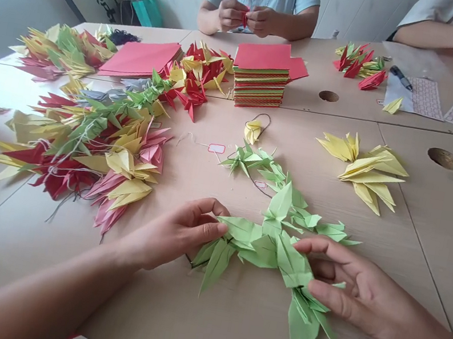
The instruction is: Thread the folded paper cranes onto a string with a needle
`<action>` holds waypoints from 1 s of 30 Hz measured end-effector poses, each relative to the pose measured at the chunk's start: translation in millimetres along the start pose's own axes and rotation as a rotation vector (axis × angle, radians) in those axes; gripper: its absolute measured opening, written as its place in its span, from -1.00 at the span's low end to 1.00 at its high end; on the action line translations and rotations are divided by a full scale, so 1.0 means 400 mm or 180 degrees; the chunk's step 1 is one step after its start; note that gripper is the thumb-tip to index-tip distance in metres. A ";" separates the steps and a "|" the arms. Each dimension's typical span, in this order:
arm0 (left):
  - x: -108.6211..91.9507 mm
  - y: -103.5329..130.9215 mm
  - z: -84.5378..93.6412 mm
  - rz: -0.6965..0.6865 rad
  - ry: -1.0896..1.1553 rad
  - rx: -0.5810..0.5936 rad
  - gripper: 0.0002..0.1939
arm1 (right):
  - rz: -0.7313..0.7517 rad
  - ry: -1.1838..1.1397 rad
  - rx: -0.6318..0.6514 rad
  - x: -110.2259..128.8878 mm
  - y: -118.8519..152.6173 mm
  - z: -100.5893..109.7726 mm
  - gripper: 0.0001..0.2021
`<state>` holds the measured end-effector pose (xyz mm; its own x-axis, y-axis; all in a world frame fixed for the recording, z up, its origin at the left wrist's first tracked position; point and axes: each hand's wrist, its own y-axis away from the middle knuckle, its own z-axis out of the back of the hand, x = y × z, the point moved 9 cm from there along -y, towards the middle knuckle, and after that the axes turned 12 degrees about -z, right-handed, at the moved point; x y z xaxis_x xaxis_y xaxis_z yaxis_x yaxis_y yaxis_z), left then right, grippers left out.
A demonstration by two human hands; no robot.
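Observation:
A string of green folded-paper cranes (pixel 262 251) lies across the table in front of me, partly lifted. My left hand (pixel 193 227) pinches its left end between thumb and fingers. Farther right, my right hand (pixel 342 281) curls around a crane lower on the string, thumb in front and fingers behind. A second green paper strand (pixel 268 168) curves away behind it, with a dark cord running alongside. Beyond that strand sits a yellow folded piece (pixel 252 131) beside a loop of dark cord.
Strung paper cranes (pixel 96 142) in several colours are heaped at left. Loose yellow cranes (pixel 365 169) lie at right. A stack of coloured paper (pixel 260 88) stands at the back, near red sheets (pixel 140 59). Across the table, a person's hands (pixel 247 18) hold something red; another person's arm (pixel 448 37) rests at right.

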<state>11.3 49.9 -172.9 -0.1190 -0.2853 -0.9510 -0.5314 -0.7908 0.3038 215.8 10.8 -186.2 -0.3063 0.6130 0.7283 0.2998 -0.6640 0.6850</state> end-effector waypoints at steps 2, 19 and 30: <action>0.002 0.002 -0.001 0.0020 0.0088 -0.0026 -0.77 | 0.0026 -0.0009 -0.0022 0.000 0.002 0.000 -0.58; -0.025 -0.013 0.046 -0.0532 0.0367 -0.0569 -0.91 | 0.0028 -0.0277 0.0072 -0.012 -0.007 -0.003 -0.74; -0.077 0.015 0.030 -0.1146 -0.1858 -0.0402 -0.56 | 0.0108 -0.0036 -0.0064 0.004 0.002 -0.004 -0.66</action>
<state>1.7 60.4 -142.7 -0.4039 0.3161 -0.8585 -0.5250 -0.8486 -0.0654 214.2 10.6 -184.7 -0.2861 0.5946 0.7514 0.2916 -0.6930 0.6593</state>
